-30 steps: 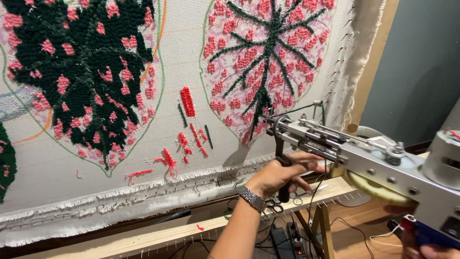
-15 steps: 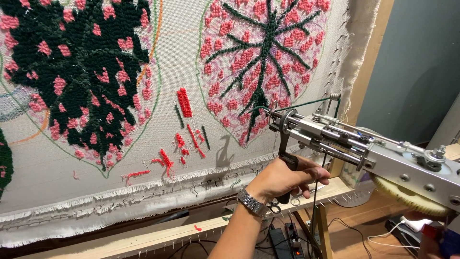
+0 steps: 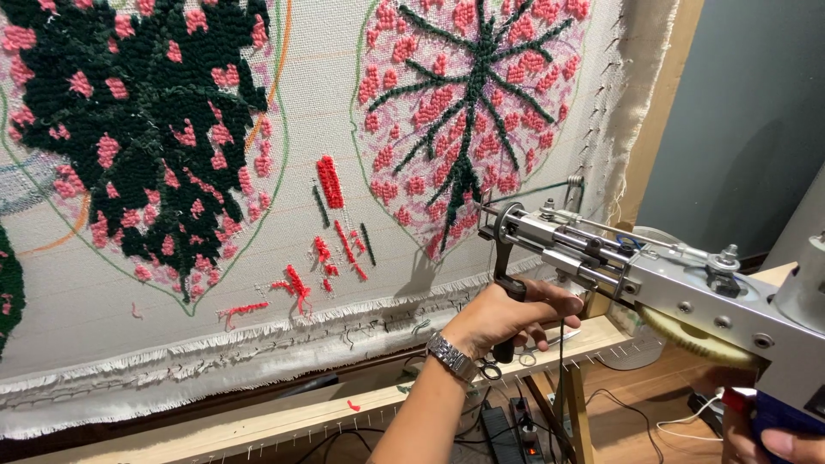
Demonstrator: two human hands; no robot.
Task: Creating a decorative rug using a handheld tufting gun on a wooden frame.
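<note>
Gripping the black front handle (image 3: 504, 301) of the silver metal tufting gun (image 3: 653, 275), the left hand (image 3: 507, 316) has its fingers closed around it; the right hand (image 3: 773, 434) wraps the blue rear grip at the frame corner. Needle sits near the pink-and-green tufted leaf (image 3: 468, 112) on the white stretched backing cloth (image 3: 258, 283); pressing squarely keeps stitches even

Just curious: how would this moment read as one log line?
left hand: grips front handle | right hand: holds rear grip | tufting gun: near cloth

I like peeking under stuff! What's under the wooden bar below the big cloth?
Under the wooden bar you can see cables and a black power strip on the floor. The arm hides some of it.
</note>
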